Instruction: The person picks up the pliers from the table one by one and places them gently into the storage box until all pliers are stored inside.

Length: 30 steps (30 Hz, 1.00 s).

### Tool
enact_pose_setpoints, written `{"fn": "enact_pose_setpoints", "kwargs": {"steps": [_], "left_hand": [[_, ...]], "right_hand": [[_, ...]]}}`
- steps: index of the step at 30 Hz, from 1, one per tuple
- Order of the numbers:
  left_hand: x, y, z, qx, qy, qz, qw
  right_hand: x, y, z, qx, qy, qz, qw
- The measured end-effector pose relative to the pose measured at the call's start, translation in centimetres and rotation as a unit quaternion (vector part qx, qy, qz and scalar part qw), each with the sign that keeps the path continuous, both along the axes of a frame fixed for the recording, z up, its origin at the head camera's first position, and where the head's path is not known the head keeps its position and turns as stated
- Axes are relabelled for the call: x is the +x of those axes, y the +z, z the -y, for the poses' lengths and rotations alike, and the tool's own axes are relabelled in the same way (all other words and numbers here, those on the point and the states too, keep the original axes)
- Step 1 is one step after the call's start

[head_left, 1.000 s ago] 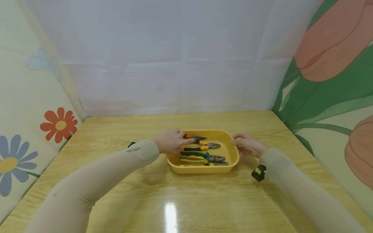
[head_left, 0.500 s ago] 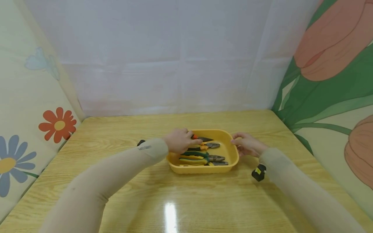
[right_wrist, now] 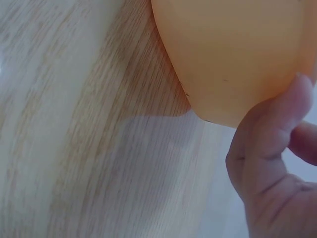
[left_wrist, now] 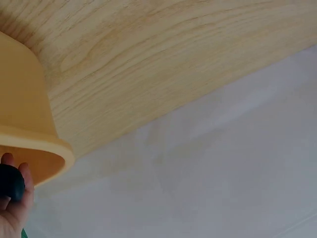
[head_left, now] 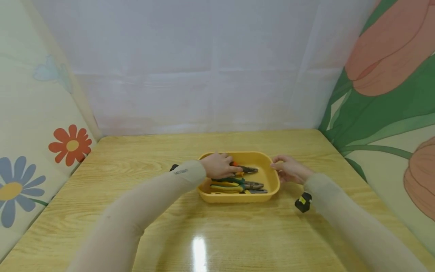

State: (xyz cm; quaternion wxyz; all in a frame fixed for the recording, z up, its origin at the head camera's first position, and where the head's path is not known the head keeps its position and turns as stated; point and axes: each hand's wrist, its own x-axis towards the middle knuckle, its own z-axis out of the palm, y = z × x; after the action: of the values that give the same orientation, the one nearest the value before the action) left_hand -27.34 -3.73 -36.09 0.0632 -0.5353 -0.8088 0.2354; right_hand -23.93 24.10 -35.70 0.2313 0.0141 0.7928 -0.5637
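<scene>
A yellow tray (head_left: 238, 198) holds several pliers. My left hand (head_left: 219, 166) is inside its left part and grips the long-nose pliers (head_left: 234, 164) with red and black handles; a dark handle end (left_wrist: 11, 182) shows between the fingers in the left wrist view. Their nose overlaps an orange-handled pair with grey jaws, so the two are hard to separate. Green-and-yellow-handled pliers (head_left: 231, 185) lie at the near side of the tray, with another pair partly under them. My right hand (head_left: 289, 169) holds the tray's right end, thumb at the rim and fingers against the outer wall.
The tray stands on a wood-grain table (head_left: 238, 234). A white cloth backdrop (head_left: 204, 75) rises behind the table, with flower-printed panels at both sides. A black wrist camera (head_left: 303, 202) hangs beneath the right wrist.
My left hand has moved right inside the tray, carrying the red-handled long-nose pliers over the orange-handled pair. My right hand has stayed at the tray's right end.
</scene>
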Motion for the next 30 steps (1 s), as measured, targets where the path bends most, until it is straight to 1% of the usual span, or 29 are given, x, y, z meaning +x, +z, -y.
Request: {"fn": "enact_pose_setpoints", "kwargs": {"steps": [5,7,9,12,14,15,17,21,23,25,26,28,29,30], "left_hand": [[-0.3,-0.8,-0.6,-0.017,0.029,0.029,0.999],[-0.5,-1.1,-0.7,-0.017,0.035,0.04,0.9984],[-0.6,-1.4,-0.7,-0.01,0.027,0.037,0.9989],[-0.9,-1.9,-0.5,0.003,0.0,0.011,0.9999],[-1.0,-2.0,-0.4,0.008,-0.013,-0.005,0.9999],[-1.1,-2.0,-0.3,0.011,-0.017,-0.007,0.9998],[-1.1,-2.0,-0.3,0.016,-0.019,-0.008,0.9997],[-1.1,-2.0,-0.3,0.034,0.001,0.011,0.9993],[-0.9,-1.8,-0.1,0.052,0.01,0.021,0.9984],[-0.6,-1.6,0.1,0.08,0.017,0.034,0.9961],[-0.4,-1.4,0.2,0.095,0.017,0.035,0.9947],[0.0,-0.9,0.6,0.136,0.022,0.044,0.9895],[0.2,-0.6,0.9,0.158,0.03,0.05,0.9857],[0.4,-0.3,1.2,0.18,0.045,0.059,0.9809]], "right_hand": [[0.1,0.1,0.1,0.003,-0.002,0.002,1.0],[0.1,0.1,0.2,0.005,-0.002,0.002,1.0],[0.1,0.1,0.2,0.005,0.0,0.0,1.0],[0.2,0.1,0.3,0.005,0.001,-0.002,1.0],[0.2,0.0,0.3,0.002,0.002,-0.002,1.0],[0.2,0.0,0.3,0.0,0.001,-0.002,1.0],[0.3,-0.2,0.3,-0.003,-0.001,-0.001,1.0],[0.2,-0.5,0.0,-0.01,-0.004,-0.004,0.9999],[0.2,-0.6,-0.1,-0.011,-0.006,-0.004,0.9999],[0.2,-0.5,-0.1,-0.01,-0.008,-0.001,0.9999],[0.3,-0.4,-0.1,-0.003,-0.008,-0.002,1.0],[0.3,-0.1,-0.1,0.021,-0.004,-0.007,0.9998],[0.3,0.1,-0.1,0.039,-0.001,-0.011,0.9992],[0.4,0.4,-0.1,0.059,0.006,-0.018,0.9981]]}}
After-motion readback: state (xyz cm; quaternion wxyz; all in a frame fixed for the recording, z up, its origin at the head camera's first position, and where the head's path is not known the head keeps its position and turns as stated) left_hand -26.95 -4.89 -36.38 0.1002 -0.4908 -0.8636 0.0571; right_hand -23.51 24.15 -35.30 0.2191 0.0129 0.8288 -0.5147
